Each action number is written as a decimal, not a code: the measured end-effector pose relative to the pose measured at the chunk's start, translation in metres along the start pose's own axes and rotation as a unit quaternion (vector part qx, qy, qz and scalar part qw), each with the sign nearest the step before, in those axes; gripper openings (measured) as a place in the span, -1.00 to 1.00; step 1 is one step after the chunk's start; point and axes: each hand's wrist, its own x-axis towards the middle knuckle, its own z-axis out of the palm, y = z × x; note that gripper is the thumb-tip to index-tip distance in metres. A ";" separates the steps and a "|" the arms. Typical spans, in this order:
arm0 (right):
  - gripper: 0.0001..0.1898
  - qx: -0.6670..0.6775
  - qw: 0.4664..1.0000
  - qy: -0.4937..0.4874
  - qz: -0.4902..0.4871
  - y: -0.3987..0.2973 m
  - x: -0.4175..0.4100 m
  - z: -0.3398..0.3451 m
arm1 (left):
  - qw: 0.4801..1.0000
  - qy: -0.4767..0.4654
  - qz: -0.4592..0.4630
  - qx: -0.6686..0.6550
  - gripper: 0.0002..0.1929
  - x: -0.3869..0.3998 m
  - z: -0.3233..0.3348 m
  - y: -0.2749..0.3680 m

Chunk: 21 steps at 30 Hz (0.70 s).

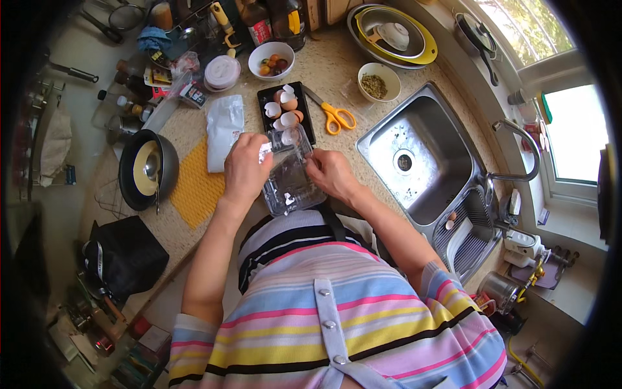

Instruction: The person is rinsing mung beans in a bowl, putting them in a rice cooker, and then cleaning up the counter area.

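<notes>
My right hand grips the right edge of a clear plastic container, which is tilted in front of my body. White scraps lie in its lower end. My left hand is at the container's left side, with a crumpled white piece between its fingers; its material is unclear. Just beyond, a black tray holds several broken eggshells, partly behind the container. Orange-handled scissors lie at the tray's right. A white plastic packet rests left of the tray.
A yellow cloth and a dark bowl with a ladle are at left. Beyond the tray stands a white bowl of small tomatoes. A bowl of green bits stands near the steel sink at right. Bottles stand at the back.
</notes>
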 end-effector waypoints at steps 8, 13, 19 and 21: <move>-0.80 -0.033 0.999 0.015 -0.006 -0.006 -0.002 -0.003 | 0.975 -0.064 -0.043 0.209 -0.82 0.007 0.025 0.011; -0.81 -0.029 0.999 0.016 0.005 -0.006 -0.001 -0.003 | 0.955 -0.110 -0.080 0.263 -0.78 0.014 0.043 0.010; -0.80 -0.047 0.998 0.034 -0.010 0.005 -0.004 0.000 | 0.971 -0.110 -0.066 0.204 -0.79 0.009 0.050 0.007; -0.80 -0.046 0.999 0.024 0.014 0.005 -0.004 0.000 | 0.973 -0.121 -0.059 0.189 -0.79 0.008 0.052 0.006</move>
